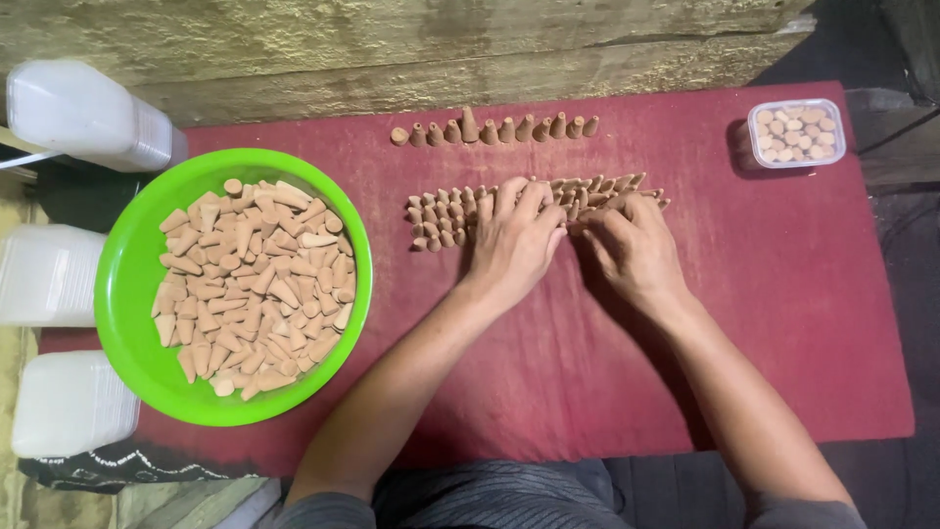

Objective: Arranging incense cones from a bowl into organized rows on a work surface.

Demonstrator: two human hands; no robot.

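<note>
**Cones being pressed into a block on the red mat**

Both hands are laid palm-down on a dense block of small tan cones (446, 217) set upright in close rows on the red mat (783, 294). The left hand (514, 240) is spread flat over the middle of the block, fingers extended and nothing enclosed; the right hand (634, 250) rests beside it, fingertips touching the block's right end, loosely curved, with no cone seen to be pinched. The step in hand is judged to be the squaring and tightening of the rows. A single row of cones (494, 129) stands apart, farther from the person. Loose cones are heaped in the green bowl (127, 294) at the left, and a small clear tub (795, 134) of cones sits at the far right corner. The next move is judged to call for light, even sideways pressure, since tightly packed upright cones may topple if pushed unevenly.
</note>
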